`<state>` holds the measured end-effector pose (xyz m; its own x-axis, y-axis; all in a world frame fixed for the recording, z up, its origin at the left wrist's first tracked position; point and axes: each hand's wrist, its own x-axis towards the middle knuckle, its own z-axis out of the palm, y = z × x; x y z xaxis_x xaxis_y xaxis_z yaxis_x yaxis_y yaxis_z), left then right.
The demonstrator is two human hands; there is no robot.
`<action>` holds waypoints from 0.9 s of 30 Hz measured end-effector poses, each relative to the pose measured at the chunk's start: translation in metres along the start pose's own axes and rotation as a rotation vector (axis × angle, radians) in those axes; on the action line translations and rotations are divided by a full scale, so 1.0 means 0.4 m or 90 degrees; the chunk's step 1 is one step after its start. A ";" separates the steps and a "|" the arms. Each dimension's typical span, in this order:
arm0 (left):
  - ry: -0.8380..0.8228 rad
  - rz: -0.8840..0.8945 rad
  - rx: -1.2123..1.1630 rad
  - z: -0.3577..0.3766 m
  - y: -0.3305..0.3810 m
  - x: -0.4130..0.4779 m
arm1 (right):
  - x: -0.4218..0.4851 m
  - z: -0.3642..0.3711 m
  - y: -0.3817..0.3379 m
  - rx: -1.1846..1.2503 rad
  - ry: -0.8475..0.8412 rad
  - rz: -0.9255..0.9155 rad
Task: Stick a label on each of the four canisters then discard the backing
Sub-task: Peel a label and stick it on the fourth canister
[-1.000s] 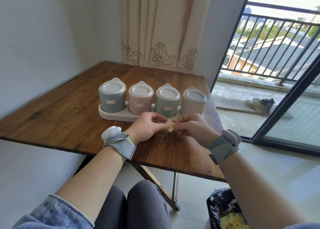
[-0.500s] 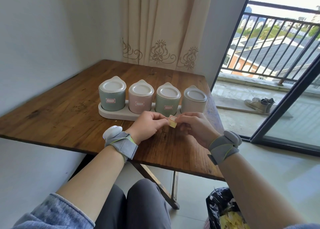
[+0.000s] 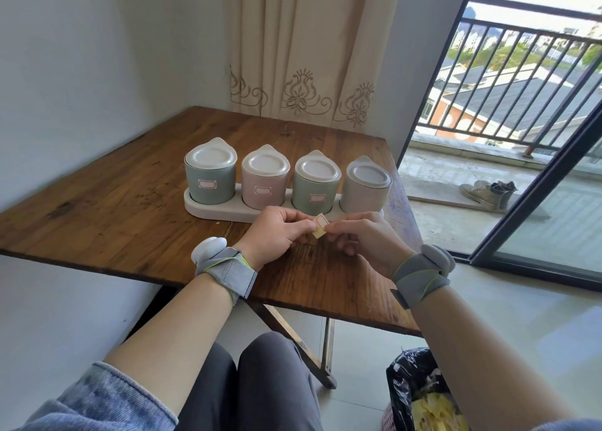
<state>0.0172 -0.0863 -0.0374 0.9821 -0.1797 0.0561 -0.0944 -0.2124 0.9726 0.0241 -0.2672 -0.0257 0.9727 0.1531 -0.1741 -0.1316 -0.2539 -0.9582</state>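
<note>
Together both hands (image 3: 277, 231) (image 3: 365, 238) pinch label (image 3: 320, 224) (backing attached).

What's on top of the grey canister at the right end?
A pale lid sits on the grey canister, closing it, so its inside is hidden. Its front shows no label, unlike the other three; its lower edge is behind the right hand.

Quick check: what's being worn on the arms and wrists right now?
Each wrist carries a grey fabric strap with yellow-green stitching and a rounded pod: white on the left strap, grey on the right strap. Both hands are bare. Blue denim sleeves are pushed up toward the elbows.
</note>
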 end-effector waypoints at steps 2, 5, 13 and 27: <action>-0.001 0.000 -0.005 0.000 -0.001 -0.001 | 0.002 0.002 -0.002 -0.014 0.003 0.005; -0.001 -0.009 0.003 0.000 -0.003 -0.002 | -0.001 0.004 -0.004 -0.044 0.044 -0.037; -0.014 -0.020 0.001 0.004 -0.002 -0.002 | -0.014 0.012 -0.018 -0.375 0.132 -0.325; -0.022 -0.014 0.006 0.006 -0.010 -0.001 | -0.027 0.032 -0.035 -0.541 0.081 -0.348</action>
<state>0.0168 -0.0876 -0.0418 0.9777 -0.2085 0.0264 -0.0745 -0.2264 0.9712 0.0129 -0.2532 -0.0133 0.8786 0.3611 0.3125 0.4679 -0.7817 -0.4123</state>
